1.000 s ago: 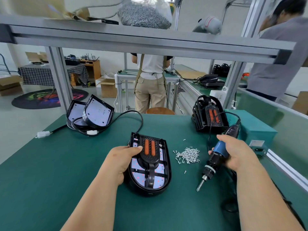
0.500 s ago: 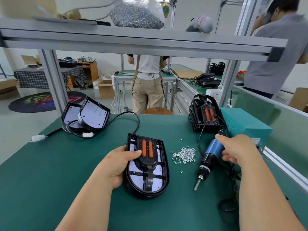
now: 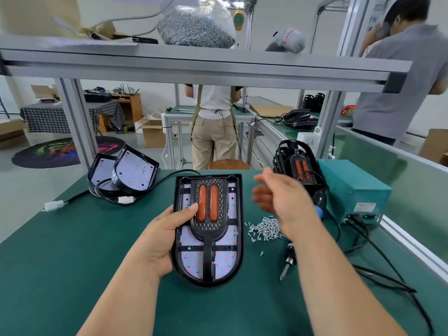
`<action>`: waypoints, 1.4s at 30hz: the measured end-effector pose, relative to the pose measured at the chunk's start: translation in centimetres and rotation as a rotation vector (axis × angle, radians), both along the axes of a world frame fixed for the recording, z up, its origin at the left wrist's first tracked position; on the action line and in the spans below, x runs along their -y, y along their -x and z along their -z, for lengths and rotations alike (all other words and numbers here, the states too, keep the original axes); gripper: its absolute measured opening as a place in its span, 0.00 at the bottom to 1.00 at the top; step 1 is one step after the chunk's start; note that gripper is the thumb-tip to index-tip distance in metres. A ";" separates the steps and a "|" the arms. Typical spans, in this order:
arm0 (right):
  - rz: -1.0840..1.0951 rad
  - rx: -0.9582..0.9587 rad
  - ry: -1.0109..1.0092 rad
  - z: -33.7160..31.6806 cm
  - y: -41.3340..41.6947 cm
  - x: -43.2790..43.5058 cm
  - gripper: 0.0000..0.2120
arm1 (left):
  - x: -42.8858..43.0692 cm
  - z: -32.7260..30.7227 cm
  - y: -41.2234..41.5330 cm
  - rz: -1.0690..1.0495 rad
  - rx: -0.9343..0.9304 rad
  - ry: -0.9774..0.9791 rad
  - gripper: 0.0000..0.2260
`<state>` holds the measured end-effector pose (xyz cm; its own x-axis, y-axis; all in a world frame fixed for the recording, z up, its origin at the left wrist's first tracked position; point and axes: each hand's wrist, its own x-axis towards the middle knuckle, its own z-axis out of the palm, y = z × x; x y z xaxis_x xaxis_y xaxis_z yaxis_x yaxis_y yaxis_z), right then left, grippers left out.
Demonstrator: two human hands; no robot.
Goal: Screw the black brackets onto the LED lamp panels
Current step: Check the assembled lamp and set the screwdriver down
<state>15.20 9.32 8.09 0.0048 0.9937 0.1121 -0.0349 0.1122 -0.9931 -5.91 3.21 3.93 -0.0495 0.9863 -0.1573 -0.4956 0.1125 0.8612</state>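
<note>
Bracket seated, but I can't spot any screws driven in it yet

My left hand (image 3: 164,238) grips the LED lamp panel (image 3: 186,259) on the tabletop (image 3: 72,251), thumb on the black bracket (image 3: 208,253). My right hand (image 3: 283,202) is loose and empty over the screw pile (image 3: 265,229), right of the panel. The electric screwdriver (image 3: 288,260) lies there too.

Counted: two bare LED panels (image 3: 135,169) at ten o'clock; one bracketed panel (image 3: 186,258), centre; one screwdriver (image 3: 290,255), one screw pile (image 3: 265,229), one teal box (image 3: 351,190) toward three o'clock.
</note>
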 end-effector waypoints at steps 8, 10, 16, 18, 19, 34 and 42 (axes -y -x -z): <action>-0.225 -0.111 0.136 3.2 5.9 1.3 0.15 | 0.4 -0.3 -0.7 -0.093 -0.102 -0.078 0.19; -0.175 -0.122 0.128 3.4 5.9 1.4 0.12 | 0.4 -0.3 -0.6 -0.116 -0.171 -0.114 0.21; -0.186 -0.194 0.155 2.9 5.3 1.4 0.15 | 0.4 -0.6 -0.3 0.055 -0.105 -0.155 0.31; -0.168 -0.235 0.142 2.9 5.4 1.4 0.15 | 0.0 -0.4 0.0 0.077 -0.204 -0.176 0.36; -0.149 -0.255 0.129 2.8 5.4 1.4 0.15 | -0.1 -0.3 0.1 0.094 -0.257 -0.172 0.38; -0.121 -0.290 0.187 2.9 5.7 1.0 0.25 | 0.7 0.0 0.8 0.081 -0.154 -0.173 0.17; -0.120 0.433 0.319 4.1 6.1 1.2 0.08 | 0.3 -0.1 0.8 -0.104 0.143 -0.159 0.22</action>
<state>9.15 8.11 4.03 -0.0905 0.9695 -0.2279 0.3900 -0.1761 -0.9038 -6.70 2.91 4.01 -0.1402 0.9900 -0.0127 -0.6160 -0.0772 0.7839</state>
